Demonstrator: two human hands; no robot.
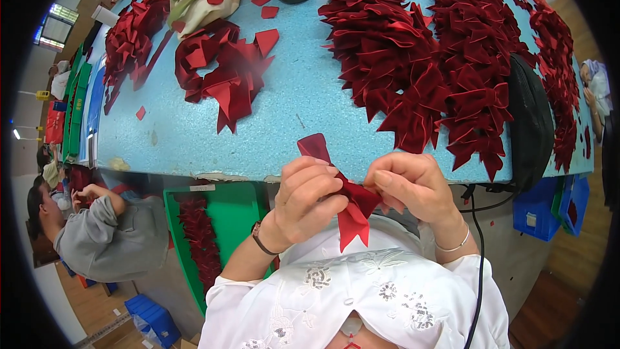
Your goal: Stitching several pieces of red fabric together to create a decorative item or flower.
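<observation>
Red bow (356, 212) held before the counter (287, 126)

Left hand (303, 195): grip clamped on its left side. Right hand (416, 187): grip clamped on its right. It is at the blue near edge; heaped bows (391, 58) lie beyond.

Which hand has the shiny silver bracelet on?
The right hand, the one pinching the right side of the red velvet ribbon: a thin silvery bangle circles its wrist. The left hand has a dark-strapped watch instead.
</observation>
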